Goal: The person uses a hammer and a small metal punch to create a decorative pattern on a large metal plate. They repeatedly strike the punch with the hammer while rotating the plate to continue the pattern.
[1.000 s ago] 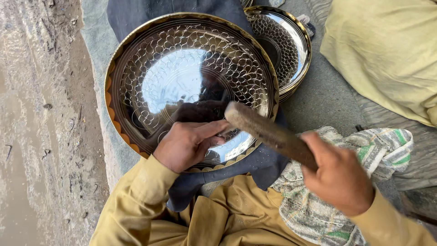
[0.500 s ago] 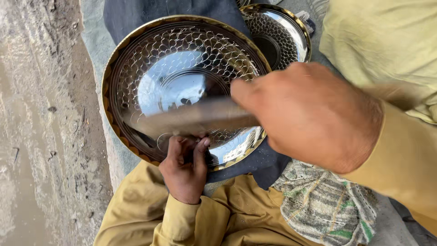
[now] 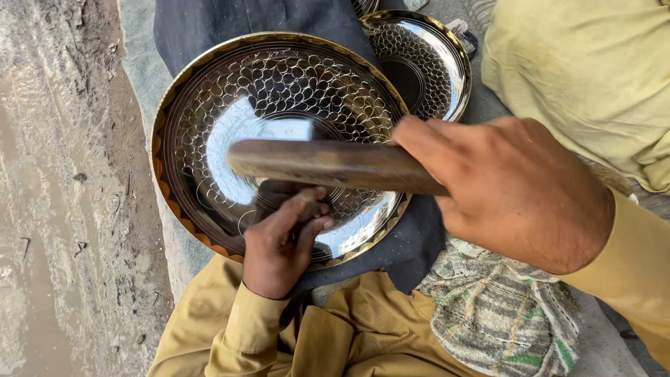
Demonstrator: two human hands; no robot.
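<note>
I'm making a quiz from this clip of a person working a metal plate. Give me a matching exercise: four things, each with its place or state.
Things:
1. large patterned plate
2. smaller plate
3. wooden tool
4. striped cloth

Places or states:
A. gripped in the right hand
B. bunched at lower right
C. under the left hand
D. behind, at top

Pairs: 1-C, 2-D, 3-A, 4-B

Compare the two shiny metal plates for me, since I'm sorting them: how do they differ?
The large plate lies nearest the person, on dark cloth, and looks clearly wider; the small plate sits behind it at upper right, partly hidden by its rim. The left hand rests on the large plate and the right hand holds a wooden tool over it; the small plate is untouched. Both are round and mirror-bright, with scale-like patterning and golden rims.
</note>
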